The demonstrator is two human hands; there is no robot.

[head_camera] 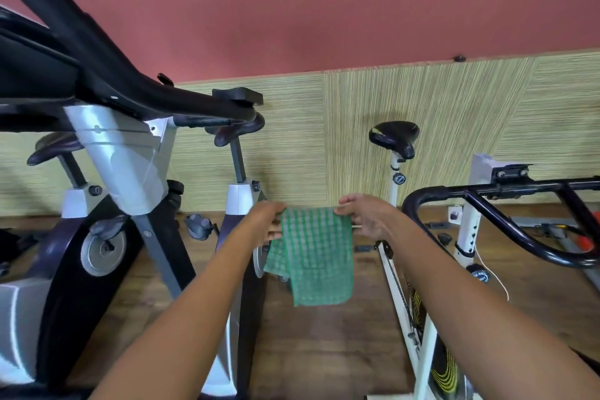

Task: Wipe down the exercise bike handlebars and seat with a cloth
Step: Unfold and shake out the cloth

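above the wooden floor (318,351), both hands, left (266,221) and right (367,216), pinch the green cloth's (316,253) top corners, spreading it flat, likely for wiping.

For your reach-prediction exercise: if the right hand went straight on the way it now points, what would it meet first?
The right hand points left along the green cloth it pinches, so it would probably meet the left hand first; depth is unclear.

The single head view is looking forward and down from the person's head, out along both bare forearms toward a striped wall panel (422,114) and a wooden floor (324,334). It is sitting close behind the arms, with bike handlebars (130,81) looming large at upper left. Its wide lens is bending straight edges near the borders.
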